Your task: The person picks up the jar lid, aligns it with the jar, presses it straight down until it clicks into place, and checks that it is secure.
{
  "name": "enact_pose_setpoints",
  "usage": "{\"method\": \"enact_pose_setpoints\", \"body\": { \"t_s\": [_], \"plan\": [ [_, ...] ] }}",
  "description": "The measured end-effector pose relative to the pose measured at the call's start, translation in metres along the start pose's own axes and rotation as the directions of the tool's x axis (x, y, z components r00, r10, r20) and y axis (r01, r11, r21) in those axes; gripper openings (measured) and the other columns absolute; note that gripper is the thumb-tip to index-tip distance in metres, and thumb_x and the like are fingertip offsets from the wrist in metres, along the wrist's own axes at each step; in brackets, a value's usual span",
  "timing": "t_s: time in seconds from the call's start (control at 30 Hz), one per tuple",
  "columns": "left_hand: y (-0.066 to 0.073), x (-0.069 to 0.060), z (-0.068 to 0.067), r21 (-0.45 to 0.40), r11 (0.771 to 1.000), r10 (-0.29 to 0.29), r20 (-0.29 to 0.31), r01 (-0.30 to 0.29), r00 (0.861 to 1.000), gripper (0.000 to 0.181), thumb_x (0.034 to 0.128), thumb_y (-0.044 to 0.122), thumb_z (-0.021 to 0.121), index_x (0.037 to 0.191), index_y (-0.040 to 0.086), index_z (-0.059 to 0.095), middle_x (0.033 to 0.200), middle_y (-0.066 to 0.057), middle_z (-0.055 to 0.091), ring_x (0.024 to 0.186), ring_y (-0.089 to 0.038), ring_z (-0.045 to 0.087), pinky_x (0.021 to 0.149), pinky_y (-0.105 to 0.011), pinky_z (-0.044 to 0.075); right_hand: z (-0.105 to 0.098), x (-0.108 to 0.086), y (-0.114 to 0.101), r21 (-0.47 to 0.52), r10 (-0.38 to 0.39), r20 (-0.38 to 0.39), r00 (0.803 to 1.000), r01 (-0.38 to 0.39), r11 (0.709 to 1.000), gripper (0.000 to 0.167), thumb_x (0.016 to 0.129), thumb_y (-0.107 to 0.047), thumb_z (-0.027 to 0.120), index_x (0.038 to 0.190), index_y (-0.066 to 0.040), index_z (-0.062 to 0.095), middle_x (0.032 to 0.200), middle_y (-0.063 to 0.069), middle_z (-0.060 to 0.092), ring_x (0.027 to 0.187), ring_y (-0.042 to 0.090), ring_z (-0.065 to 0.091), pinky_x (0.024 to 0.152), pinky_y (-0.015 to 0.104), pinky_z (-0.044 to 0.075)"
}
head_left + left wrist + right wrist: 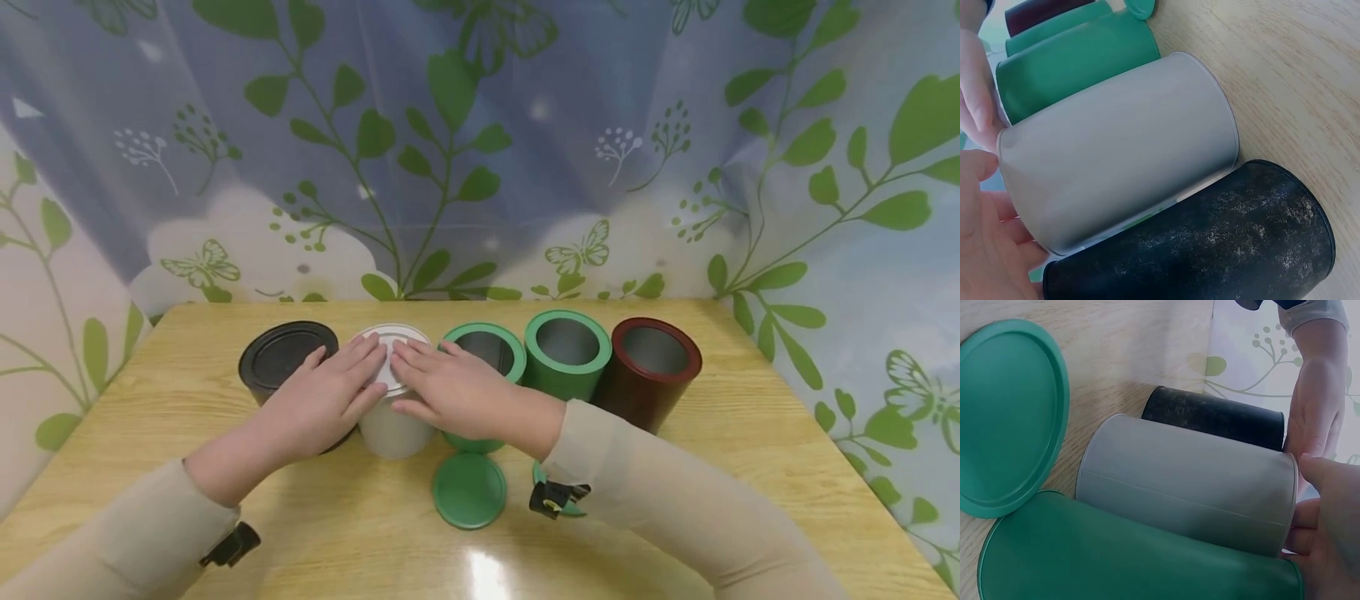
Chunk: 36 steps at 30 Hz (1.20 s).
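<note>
A white can stands upright with a white lid on its top. My left hand lies across the left part of this lid, its fingers extended. From the right, my right hand also rests on the lid with straight fingers, partly over the rim of the green can beside it. In the left wrist view the white can is between a black can and a green can. Much of the lid is hidden under the fingers.
The black can has a black lid. To the right stand a second green can and a dark red can, both open-topped. A green lid lies in front; another green lid is partly hidden by my right sleeve.
</note>
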State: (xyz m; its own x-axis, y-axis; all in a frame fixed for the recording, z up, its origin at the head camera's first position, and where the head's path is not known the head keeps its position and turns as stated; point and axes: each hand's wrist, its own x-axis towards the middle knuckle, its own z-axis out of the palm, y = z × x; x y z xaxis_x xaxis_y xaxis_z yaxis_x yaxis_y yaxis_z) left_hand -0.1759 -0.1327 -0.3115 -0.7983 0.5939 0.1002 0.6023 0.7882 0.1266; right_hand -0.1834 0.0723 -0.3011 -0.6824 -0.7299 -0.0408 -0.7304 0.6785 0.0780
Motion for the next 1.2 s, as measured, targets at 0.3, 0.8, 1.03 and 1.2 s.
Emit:
{"method": "enact_pose_setpoints", "body": {
  "t_s": [0.3,0.8,1.03,1.2],
  "plan": [
    [0.000,-0.003,0.000,0.048,0.999,0.013,0.005,-0.014,1.000,0.056,0.1006,0.039,0.037,0.143,0.002,0.035,0.148,-0.015,0.029,0.136,-0.030,0.026,0.101,-0.064,0.022,0.000,0.000,-0.003,-0.013,-0.003,0.001,1.000,0.003,1.000,0.063,0.099,-0.049,0.029,0.147,-0.009,0.027,0.152,0.006,0.022,0.139,0.018,0.017,0.110,0.043,0.021],
    [-0.010,0.023,-0.029,0.055,0.985,0.151,0.201,-0.165,0.968,0.063,0.1000,0.044,0.036,0.144,-0.001,0.030,0.150,-0.017,0.025,0.137,-0.032,0.024,0.104,-0.058,0.024,-0.017,0.015,0.003,0.119,0.035,0.062,0.997,-0.042,0.992,0.057,0.101,-0.039,0.034,0.143,-0.001,0.034,0.150,0.014,0.026,0.138,0.022,0.022,0.110,0.037,0.024],
    [-0.008,0.029,-0.022,0.023,0.987,0.150,0.213,-0.158,0.966,0.060,0.1007,0.038,0.038,0.144,-0.001,0.029,0.151,-0.017,0.023,0.138,-0.031,0.020,0.107,-0.057,0.018,-0.011,0.012,0.003,0.116,0.109,0.201,0.973,-0.134,0.984,0.061,0.102,-0.044,0.019,0.149,-0.006,0.011,0.155,0.009,0.002,0.141,0.017,0.000,0.112,0.041,0.014],
    [-0.013,0.017,-0.015,0.057,0.994,0.081,0.168,-0.091,0.982,0.056,0.1014,0.037,0.036,0.145,0.003,0.031,0.151,-0.014,0.023,0.137,-0.028,0.023,0.106,-0.058,0.018,-0.013,0.016,-0.002,0.071,0.107,0.229,0.968,-0.126,0.989,0.059,0.103,-0.041,0.019,0.149,-0.006,0.013,0.155,0.009,0.001,0.141,0.018,0.000,0.113,0.041,0.011]
  ]
}}
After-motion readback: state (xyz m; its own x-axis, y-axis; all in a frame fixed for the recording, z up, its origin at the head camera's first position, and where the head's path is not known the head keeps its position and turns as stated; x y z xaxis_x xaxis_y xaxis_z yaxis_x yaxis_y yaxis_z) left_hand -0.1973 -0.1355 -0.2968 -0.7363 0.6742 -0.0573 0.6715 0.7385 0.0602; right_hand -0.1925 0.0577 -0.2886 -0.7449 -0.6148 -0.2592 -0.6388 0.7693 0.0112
